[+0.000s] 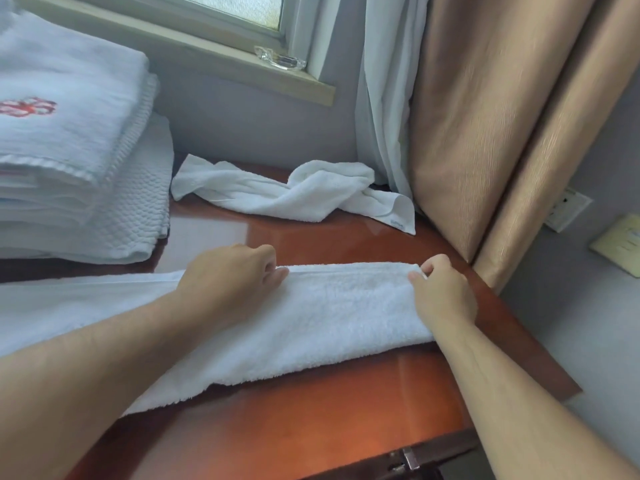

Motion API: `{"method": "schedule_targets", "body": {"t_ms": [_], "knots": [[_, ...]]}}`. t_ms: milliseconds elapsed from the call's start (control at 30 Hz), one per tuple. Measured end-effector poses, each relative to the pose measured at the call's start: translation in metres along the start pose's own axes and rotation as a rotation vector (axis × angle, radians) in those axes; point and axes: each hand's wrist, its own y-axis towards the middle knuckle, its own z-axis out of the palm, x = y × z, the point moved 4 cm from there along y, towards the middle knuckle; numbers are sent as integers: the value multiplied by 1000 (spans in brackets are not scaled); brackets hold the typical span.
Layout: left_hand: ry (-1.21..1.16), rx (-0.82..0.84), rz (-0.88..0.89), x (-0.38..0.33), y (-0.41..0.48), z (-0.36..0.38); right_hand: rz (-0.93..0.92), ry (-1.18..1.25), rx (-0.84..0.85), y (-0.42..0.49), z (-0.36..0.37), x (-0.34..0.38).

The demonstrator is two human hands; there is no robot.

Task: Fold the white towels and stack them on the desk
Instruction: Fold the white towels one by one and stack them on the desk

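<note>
Now: folded white towel (329,313) lies across the desk (311,427); left hand (235,275) grips its far edge, right hand (443,292) pinches its far-right corner. Crumpled towel (294,192) sits at desk's back edge.

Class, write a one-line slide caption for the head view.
Left hand and right hand pinch the far edge of a long white terry towel on a reddish wooden desk.
</note>
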Motion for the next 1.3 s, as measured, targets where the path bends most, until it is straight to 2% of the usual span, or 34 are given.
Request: {"method": "schedule_targets", "body": {"t_ms": [100,200,333,433,533,667,833,900,967,1033,1100,1167,1300], "knots": [[-10,41,-10,11,-10,-6,-54,-200,-150,-14,-6,22],[23,72,-53,35,-27,-21,-174,-211,-148,-34,-1,53],[55,76,-121,77,-62,-47,-451,-25,4,-78,13,111],[90,21,-189,114,-95,-73,-700,145,207,-112,25,166],[163,2,-291,156,-128,-99,-831,117,395,-136,38,214],[283,48,-360,186,-154,-118,-858,33,401,-149,47,253],[373,-7,-338,185,-152,-129,-832,121,151,-149,34,268],[376,-22,-377,186,-154,-131,-805,50,86,-159,33,264],[331,-111,-361,180,-159,-133,-773,33,50,-170,34,262],[221,-124,-336,171,-169,-134,-765,171,118,-180,32,266],[136,8,-318,162,-180,-124,-814,275,320,-191,36,267],[157,150,-309,163,-191,-111,-921,154,504,-207,48,262],[166,198,-333,184,-199,-109,-957,-17,583,-210,58,251]]}}
